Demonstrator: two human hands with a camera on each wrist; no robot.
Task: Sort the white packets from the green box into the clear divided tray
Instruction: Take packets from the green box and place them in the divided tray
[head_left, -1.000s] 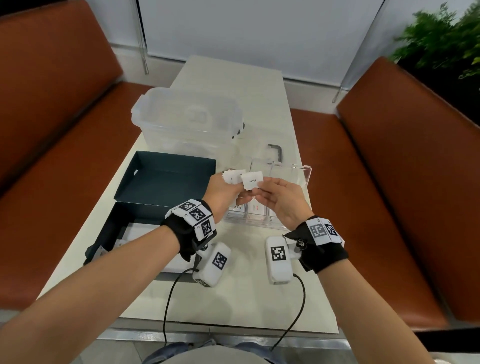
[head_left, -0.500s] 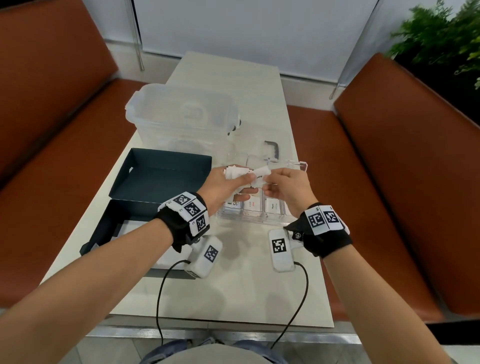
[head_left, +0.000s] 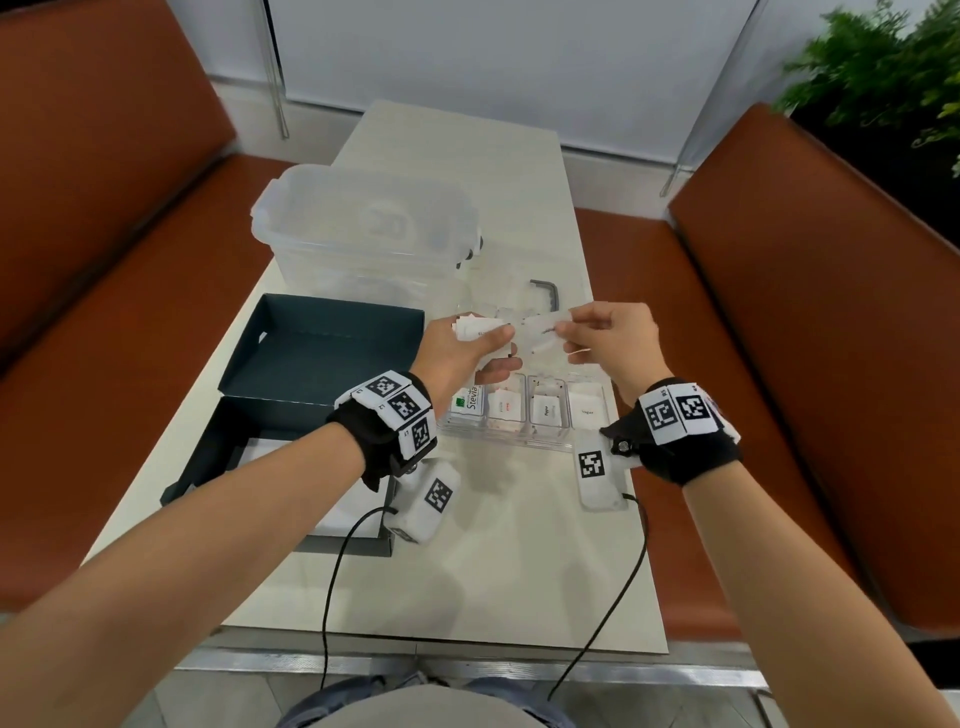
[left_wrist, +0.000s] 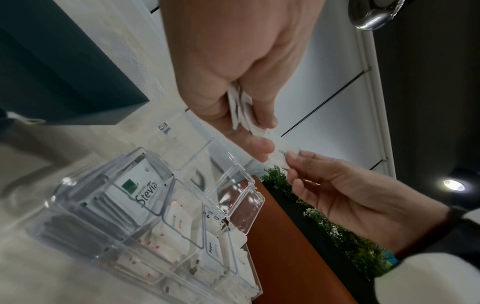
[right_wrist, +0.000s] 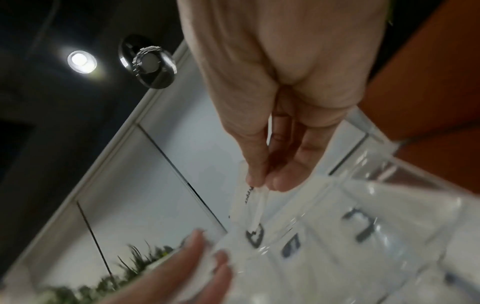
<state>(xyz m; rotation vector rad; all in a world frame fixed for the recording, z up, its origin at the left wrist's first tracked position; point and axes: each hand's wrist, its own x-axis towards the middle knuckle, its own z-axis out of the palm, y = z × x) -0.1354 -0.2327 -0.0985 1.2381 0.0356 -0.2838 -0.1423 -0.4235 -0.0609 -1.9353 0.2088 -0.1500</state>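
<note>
at nine o'clock the green box (head_left: 322, 358) lies open on the table (head_left: 519, 545). just right of it, the left hand (head_left: 457, 358) clenches a small stack of packets (left_wrist: 240, 111) between thumb and fingers, above the tray (head_left: 524, 441). if that squeeze loosens, the stack probably fans out and drops into the wrong slots. at three o'clock the right hand (head_left: 608, 338) pinches a packet (right_wrist: 255, 205) by its tip; such a thin hold may let it slip or land in the wrong slot.

Dark green cardboard box (head_left: 317, 353); clear plastic divided tray (head_left: 519, 436) of white paper packets (head_left: 545, 410) — rust-brown padded benches (head_left: 831, 338).
</note>
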